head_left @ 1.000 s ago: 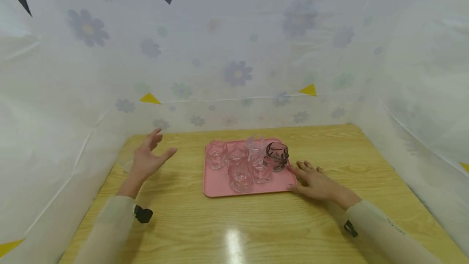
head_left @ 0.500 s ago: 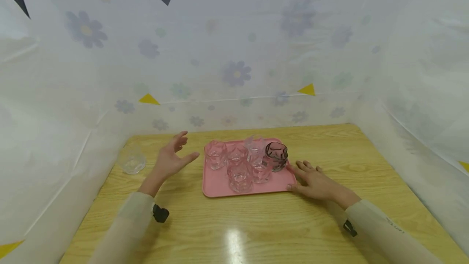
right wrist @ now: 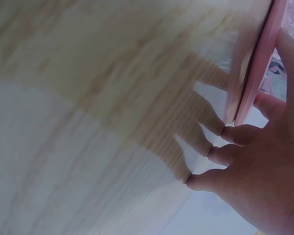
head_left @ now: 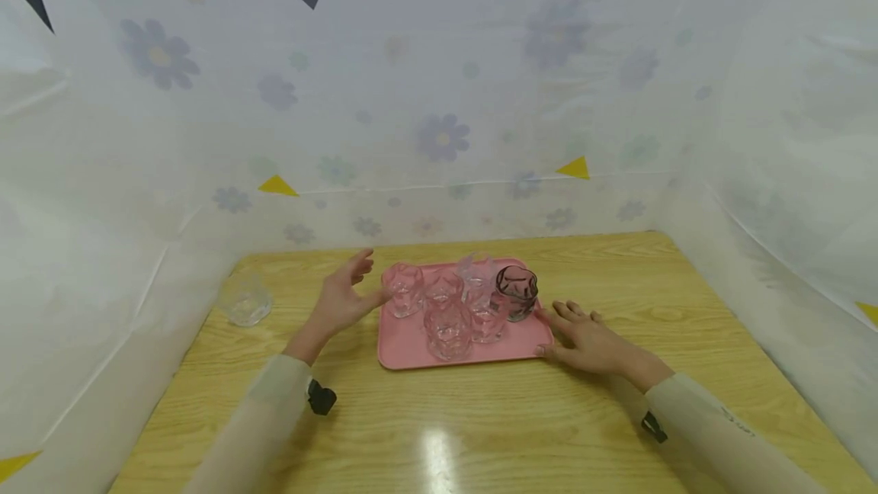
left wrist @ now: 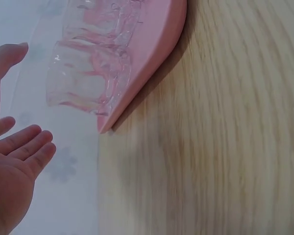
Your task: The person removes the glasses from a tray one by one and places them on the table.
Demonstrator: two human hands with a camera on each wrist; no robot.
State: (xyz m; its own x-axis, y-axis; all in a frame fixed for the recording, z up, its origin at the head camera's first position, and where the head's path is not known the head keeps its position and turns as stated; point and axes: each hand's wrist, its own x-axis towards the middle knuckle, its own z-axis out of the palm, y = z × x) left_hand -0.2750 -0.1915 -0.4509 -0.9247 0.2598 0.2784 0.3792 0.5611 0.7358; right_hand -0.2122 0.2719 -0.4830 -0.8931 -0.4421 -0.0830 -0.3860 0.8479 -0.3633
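A pink tray (head_left: 405, 349) lies on the table, bearing several clear glasses and one dark-tinted glass (head_left: 517, 292) at its right side. My left hand (head_left: 343, 299) is at the tray's left edge, thumb and fingers spread and holding nothing. Nearest to it stands the leftmost clear glass (head_left: 405, 292); in the left wrist view that glass (left wrist: 83, 78) is apart from the fingers. My right hand (head_left: 586, 341) rests at the tray's right edge. In the right wrist view its thumb touches the tray rim (right wrist: 259, 58) while other fingertips rest on the wood.
A single clear glass (head_left: 247, 299) stands on the wooden table (head_left: 384, 433) at the far left. White flower-patterned sheeting (head_left: 439, 82) walls the table at the back and on both sides.
My left hand has moved right, from beside the lone glass on the left to the tray's left edge. My right hand has stayed at the tray.
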